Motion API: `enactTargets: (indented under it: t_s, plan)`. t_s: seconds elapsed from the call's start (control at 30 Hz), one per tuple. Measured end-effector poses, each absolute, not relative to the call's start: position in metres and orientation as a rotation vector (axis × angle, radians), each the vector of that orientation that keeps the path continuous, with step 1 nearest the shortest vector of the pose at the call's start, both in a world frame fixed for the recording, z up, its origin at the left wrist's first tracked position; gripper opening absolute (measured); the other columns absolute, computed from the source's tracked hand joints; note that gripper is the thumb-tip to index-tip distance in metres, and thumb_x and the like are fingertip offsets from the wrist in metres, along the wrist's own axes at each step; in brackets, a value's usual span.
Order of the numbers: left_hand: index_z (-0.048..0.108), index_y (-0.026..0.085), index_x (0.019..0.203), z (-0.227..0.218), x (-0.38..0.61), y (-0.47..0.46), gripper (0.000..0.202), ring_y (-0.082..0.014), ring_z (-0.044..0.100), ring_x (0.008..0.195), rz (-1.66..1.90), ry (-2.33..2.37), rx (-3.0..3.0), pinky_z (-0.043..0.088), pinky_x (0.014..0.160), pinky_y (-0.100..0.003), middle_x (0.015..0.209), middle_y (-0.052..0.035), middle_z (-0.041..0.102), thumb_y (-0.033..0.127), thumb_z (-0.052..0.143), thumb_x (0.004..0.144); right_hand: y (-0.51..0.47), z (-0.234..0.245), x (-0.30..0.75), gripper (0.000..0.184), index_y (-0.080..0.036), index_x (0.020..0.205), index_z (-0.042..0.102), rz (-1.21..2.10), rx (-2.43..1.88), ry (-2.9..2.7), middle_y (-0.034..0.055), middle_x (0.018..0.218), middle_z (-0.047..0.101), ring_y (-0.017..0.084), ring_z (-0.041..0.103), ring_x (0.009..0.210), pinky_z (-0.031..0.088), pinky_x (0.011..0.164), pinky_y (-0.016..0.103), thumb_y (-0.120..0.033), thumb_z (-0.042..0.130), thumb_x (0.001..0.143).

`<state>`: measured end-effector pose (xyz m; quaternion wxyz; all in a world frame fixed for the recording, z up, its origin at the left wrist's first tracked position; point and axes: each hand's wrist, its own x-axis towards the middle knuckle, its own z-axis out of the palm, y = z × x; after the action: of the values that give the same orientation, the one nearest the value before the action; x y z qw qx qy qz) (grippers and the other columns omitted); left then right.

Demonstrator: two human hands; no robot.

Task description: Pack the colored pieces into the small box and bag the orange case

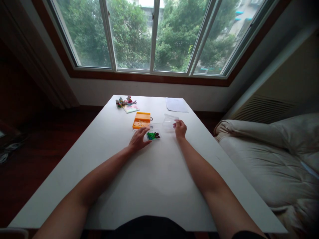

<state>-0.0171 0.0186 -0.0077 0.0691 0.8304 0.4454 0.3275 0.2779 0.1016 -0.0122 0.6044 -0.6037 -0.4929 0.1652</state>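
My left hand [138, 138] rests on the white table [149, 172] with fingers spread, its fingertips touching a small clear container [153, 135] of green and dark pieces. My right hand [179, 128] is closed on a clear plastic lid [169, 120], lifted slightly off the table just right of the container. An orange tray [141, 120] with small pieces lies just behind my left hand.
A small colourful built model [124, 101] and a printed card [131, 108] sit at the far left of the table. A white sheet of paper [176, 105] lies at the far right. A bed with a light quilt [269, 156] adjoins the table's right side.
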Motion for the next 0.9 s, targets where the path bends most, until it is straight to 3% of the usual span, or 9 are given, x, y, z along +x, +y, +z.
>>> enactTargets:
  t_s: [0.17, 0.53, 0.73, 0.9]
  plan:
    - [0.049, 0.027, 0.145, -0.017, -0.022, 0.025, 0.066, -0.0306, 0.054, 0.128, 0.956, 1.375, 2.486, 0.047, 0.109, -0.045, 0.143, -0.0110, 0.051, 0.041, 0.071, 0.085, 0.097, -0.013, 0.268, 0.043, -0.019, 0.094, 0.069, 0.374, -1.395, -1.227, 0.0017, 0.073, 0.069, 0.017, 0.062, 0.063, 0.049, 0.067, 0.027, -0.052, 0.042, 0.091]
    - [0.059, 0.027, 0.130, -0.018, -0.026, 0.027, 0.052, -0.0316, 0.052, 0.126, 0.908, 1.484, 2.526, 0.028, 0.120, -0.054, 0.133, -0.0101, 0.059, 0.041, 0.073, 0.083, 0.107, -0.029, 0.275, 0.042, -0.019, 0.092, 0.069, 0.286, -1.473, -1.311, 0.0052, 0.084, 0.071, 0.019, 0.066, 0.072, 0.049, 0.074, 0.030, -0.053, 0.045, 0.091]
    - [0.057, 0.025, 0.112, -0.018, -0.030, 0.028, 0.036, -0.0308, 0.054, 0.122, 0.977, 1.499, 2.493, 0.032, 0.116, -0.054, 0.123, -0.0096, 0.063, 0.035, 0.073, 0.081, 0.106, -0.028, 0.272, 0.047, -0.019, 0.121, 0.065, 0.477, -1.375, -1.245, 0.0068, 0.110, 0.069, 0.013, 0.064, 0.061, 0.051, 0.061, 0.026, -0.048, 0.051, 0.086]
    - [0.050, 0.024, 0.106, -0.019, -0.032, 0.030, 0.039, -0.0307, 0.056, 0.118, 1.048, 1.526, 2.473, 0.030, 0.118, -0.055, 0.115, -0.0090, 0.064, 0.032, 0.073, 0.076, 0.107, -0.030, 0.268, 0.044, -0.020, 0.117, 0.069, 0.600, -1.333, -1.266, 0.0064, 0.104, 0.069, 0.014, 0.062, 0.065, 0.049, 0.050, 0.023, -0.044, 0.052, 0.084]
